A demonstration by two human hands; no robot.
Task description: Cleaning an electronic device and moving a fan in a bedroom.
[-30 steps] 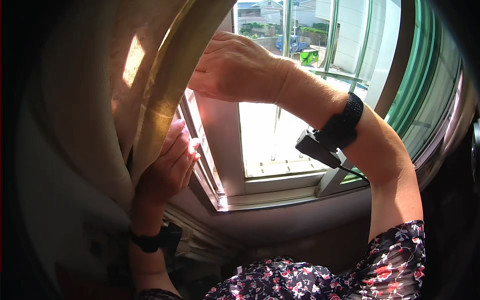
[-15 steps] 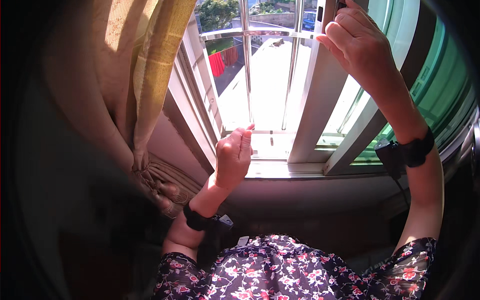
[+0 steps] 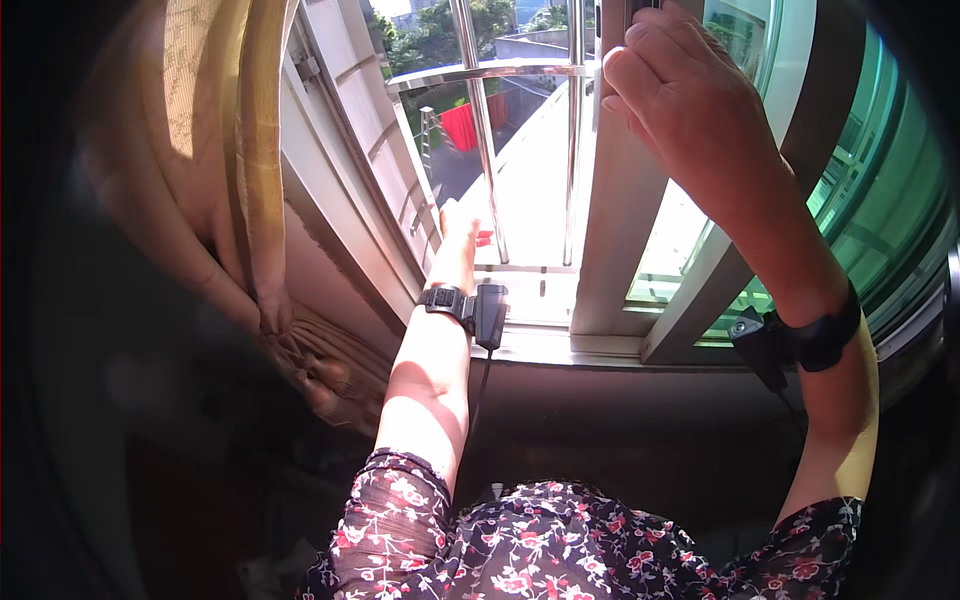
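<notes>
My right hand (image 3: 690,90) is up at the sliding window sash (image 3: 625,230), its fingers curled onto the upright frame beside a dark latch recess. Through the window opening reaches my left hand (image 3: 460,228), close to the shiny metal bars (image 3: 483,130) of the window guard. Strong sunlight washes out its fingers, so their pose is unclear. A small red patch shows beside them; I cannot make out what it is. Black straps with small boxes sit on both wrists.
A yellowish curtain (image 3: 260,170), gathered and tied low, hangs at the left. Green-tinted glass panes (image 3: 870,220) stand at the right. The pale window sill (image 3: 560,345) runs below the opening. Outside are a red cloth (image 3: 462,128) on a line and trees (image 3: 430,40).
My left hand has moved from a closed pose inside the sill outward to the guard bars, its arm stretching forward. My right hand stays on the sash. The view has shifted slightly.
</notes>
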